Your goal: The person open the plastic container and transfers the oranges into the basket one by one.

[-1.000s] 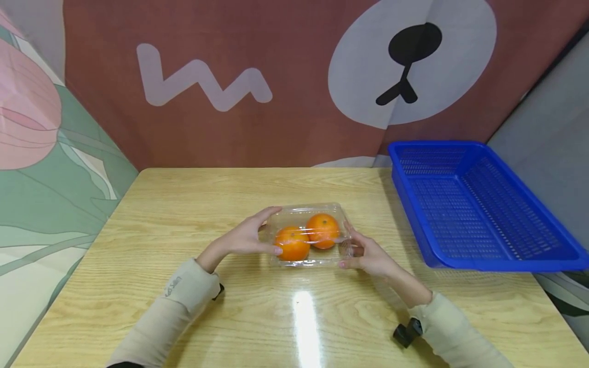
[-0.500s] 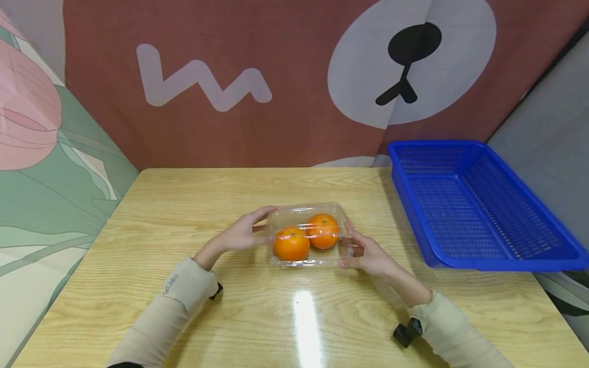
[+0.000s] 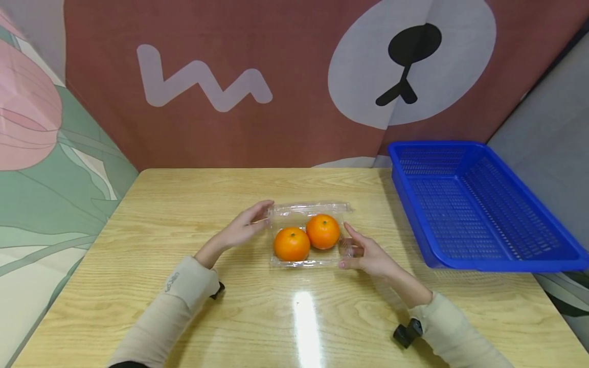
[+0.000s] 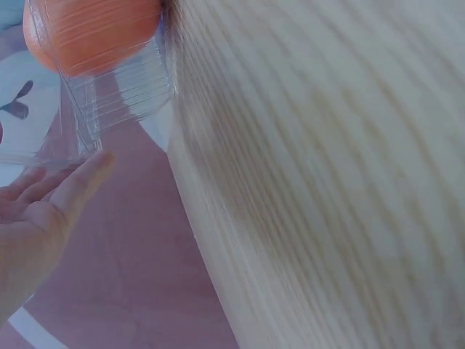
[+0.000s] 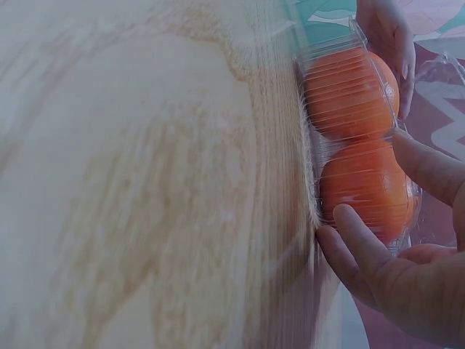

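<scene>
Mid-frame, we barely make out the clear container (image 3: 317,263) around two oranges (image 3: 292,244); our right hand (image 3: 370,255) grips its end, our left hand (image 3: 244,225) touches its lid (image 3: 313,207), fingers straight; tabletop (image 3: 239,312) separates it from the basket (image 3: 501,264), right.

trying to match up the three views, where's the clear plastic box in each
Head: the clear plastic box sits just below centre, slightly right.
Left wrist: top left, partly out of frame.
Right wrist: upper right.
Shared landmark: orange fruit inside it; the left wrist view shows only one.
</scene>
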A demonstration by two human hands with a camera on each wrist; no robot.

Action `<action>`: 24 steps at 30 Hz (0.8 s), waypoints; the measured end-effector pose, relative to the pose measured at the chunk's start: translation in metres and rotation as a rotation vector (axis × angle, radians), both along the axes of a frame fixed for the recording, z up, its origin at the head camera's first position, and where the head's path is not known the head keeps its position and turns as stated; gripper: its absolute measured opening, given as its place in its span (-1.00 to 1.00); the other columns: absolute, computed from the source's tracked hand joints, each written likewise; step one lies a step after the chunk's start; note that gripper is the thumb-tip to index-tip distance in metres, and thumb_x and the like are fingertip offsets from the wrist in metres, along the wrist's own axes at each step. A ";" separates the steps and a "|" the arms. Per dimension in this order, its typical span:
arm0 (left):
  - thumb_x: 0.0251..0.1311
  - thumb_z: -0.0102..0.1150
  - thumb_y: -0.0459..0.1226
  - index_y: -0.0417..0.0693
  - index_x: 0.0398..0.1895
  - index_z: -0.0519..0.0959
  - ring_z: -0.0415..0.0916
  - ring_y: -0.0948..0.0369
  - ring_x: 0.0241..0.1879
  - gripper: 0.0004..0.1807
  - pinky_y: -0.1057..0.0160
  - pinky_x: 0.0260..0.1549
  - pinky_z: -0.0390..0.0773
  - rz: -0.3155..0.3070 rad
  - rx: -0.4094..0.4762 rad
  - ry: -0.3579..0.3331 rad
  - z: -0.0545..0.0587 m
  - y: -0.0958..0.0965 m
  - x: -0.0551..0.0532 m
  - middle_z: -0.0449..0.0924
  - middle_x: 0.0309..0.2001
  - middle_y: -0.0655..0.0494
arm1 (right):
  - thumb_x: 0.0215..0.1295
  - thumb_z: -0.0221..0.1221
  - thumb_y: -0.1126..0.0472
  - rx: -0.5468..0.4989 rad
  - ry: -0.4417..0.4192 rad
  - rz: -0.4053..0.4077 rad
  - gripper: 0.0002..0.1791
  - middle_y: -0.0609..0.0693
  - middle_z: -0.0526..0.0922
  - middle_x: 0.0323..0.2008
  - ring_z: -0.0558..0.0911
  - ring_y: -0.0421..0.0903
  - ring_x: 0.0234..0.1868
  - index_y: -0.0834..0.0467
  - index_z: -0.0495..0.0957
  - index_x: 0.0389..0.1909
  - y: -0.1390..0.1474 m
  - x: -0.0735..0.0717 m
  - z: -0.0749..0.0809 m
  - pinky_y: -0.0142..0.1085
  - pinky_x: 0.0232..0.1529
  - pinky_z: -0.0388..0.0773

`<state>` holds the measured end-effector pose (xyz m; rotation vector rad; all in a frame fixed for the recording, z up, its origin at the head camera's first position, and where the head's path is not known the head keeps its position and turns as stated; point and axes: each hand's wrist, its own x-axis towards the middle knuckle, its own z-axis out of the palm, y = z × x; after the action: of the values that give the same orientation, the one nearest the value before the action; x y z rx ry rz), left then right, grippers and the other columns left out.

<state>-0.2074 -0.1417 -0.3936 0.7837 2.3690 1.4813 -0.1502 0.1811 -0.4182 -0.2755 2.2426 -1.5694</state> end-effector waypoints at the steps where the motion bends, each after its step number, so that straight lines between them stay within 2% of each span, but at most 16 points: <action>1: 0.32 -0.11 -0.39 -0.40 0.32 0.07 0.17 -0.18 0.23 -0.46 -0.09 0.23 0.24 0.008 0.009 -0.003 0.000 0.000 0.000 0.15 0.28 -0.33 | -0.01 0.34 0.36 0.001 -0.002 -0.003 0.07 0.43 0.24 0.20 0.46 0.24 0.06 0.16 -0.16 0.43 0.000 0.000 0.000 -0.14 -0.01 0.56; 7: 0.34 -0.18 -0.43 -0.42 0.28 0.12 0.25 -0.21 0.17 -0.53 -0.09 0.15 0.36 0.043 0.085 -0.046 0.000 0.003 -0.001 0.27 0.17 -0.38 | -0.01 0.34 0.35 0.005 -0.004 -0.010 0.08 0.42 0.25 0.20 0.45 0.25 0.08 0.14 -0.16 0.44 0.000 -0.001 -0.002 -0.07 0.04 0.52; 11: 0.35 -0.24 -0.45 -0.42 0.29 0.09 0.20 -0.24 0.19 -0.53 -0.15 0.12 0.35 0.044 0.132 -0.104 0.000 0.005 -0.002 0.21 0.20 -0.41 | -0.01 0.33 0.37 -0.008 -0.009 -0.008 0.07 0.43 0.24 0.20 0.44 0.26 0.08 0.14 -0.16 0.44 0.000 -0.001 -0.002 -0.10 0.03 0.53; 17: 0.38 -0.32 -0.40 -0.41 0.34 -0.02 0.19 -0.24 0.20 -0.50 -0.18 0.09 0.37 0.093 0.118 -0.164 0.001 0.008 -0.006 0.13 0.25 -0.43 | 0.00 0.33 0.38 -0.008 -0.018 -0.013 0.07 0.42 0.24 0.20 0.45 0.25 0.08 0.14 -0.16 0.44 0.000 -0.001 -0.001 -0.15 -0.01 0.56; 24: 0.40 -0.31 -0.40 -0.34 0.37 -0.07 0.22 -0.21 0.19 -0.48 -0.15 0.04 0.43 0.135 0.125 -0.171 -0.002 0.010 -0.008 0.14 0.25 -0.41 | 0.00 0.34 0.34 0.009 -0.015 -0.013 0.07 0.40 0.25 0.20 0.46 0.22 0.06 0.11 -0.15 0.44 0.000 0.000 0.000 -0.14 0.00 0.55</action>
<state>-0.2154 -0.1322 -0.3953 0.5091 2.2583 1.6907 -0.1506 0.1812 -0.4184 -0.2464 2.2443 -1.5629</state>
